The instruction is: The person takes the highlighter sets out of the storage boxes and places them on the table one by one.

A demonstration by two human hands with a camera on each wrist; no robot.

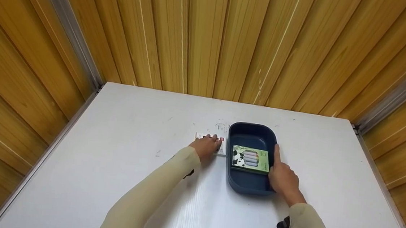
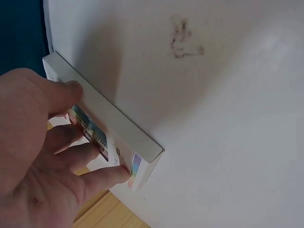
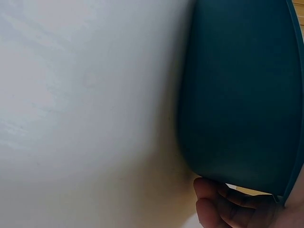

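Note:
On the white table stands a dark blue bin (image 1: 250, 184) with rounded corners. Inside it lies a flat green box (image 1: 252, 159) printed with pandas and a row of pale sticks. My right hand (image 1: 285, 178) grips the bin's right wall, index finger stretched along the rim; its curled fingers (image 3: 209, 190) show against the bin's outside. Just left of the bin, a flat white box (image 2: 111, 116) with colourful printing lies on the table. My left hand (image 1: 206, 147) holds it from above, thumb at its near edge and fingers across the printed face, covering much of it.
The white table (image 1: 133, 123) meets yellow wood-look panel walls (image 1: 205, 38) at the back and both sides. Metal posts (image 1: 68, 23) stand in the corners. Dark scuffs mark the tabletop behind the white box.

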